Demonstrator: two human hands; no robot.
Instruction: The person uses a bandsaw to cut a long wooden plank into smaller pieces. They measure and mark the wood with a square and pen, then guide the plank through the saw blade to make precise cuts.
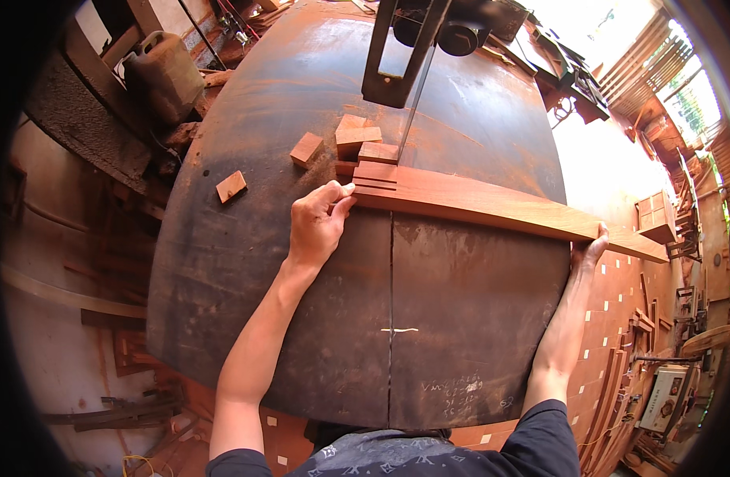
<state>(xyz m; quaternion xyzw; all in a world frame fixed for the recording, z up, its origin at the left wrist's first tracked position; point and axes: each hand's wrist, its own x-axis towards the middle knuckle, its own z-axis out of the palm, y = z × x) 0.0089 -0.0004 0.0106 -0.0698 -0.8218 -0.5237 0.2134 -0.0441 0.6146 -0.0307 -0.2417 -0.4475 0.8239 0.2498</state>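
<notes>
My left hand (317,226) pinches the slotted left end of the board (476,199), my right hand (591,248) grips its right part; it lies across the saw table (325,334) by the blade (416,105), apparently mid-slotting, so the next push calls for steadiness.

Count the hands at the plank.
2: the left hand at the plank's slotted end, the right hand toward its other end. Neither is hidden from view.

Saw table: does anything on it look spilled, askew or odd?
Sawdust is scattered around loose wood blocks beyond the slotted end of the board, near the blade; one block lies apart, farther left. That looks untidy so close to the blade; no plain damage shows.
</notes>
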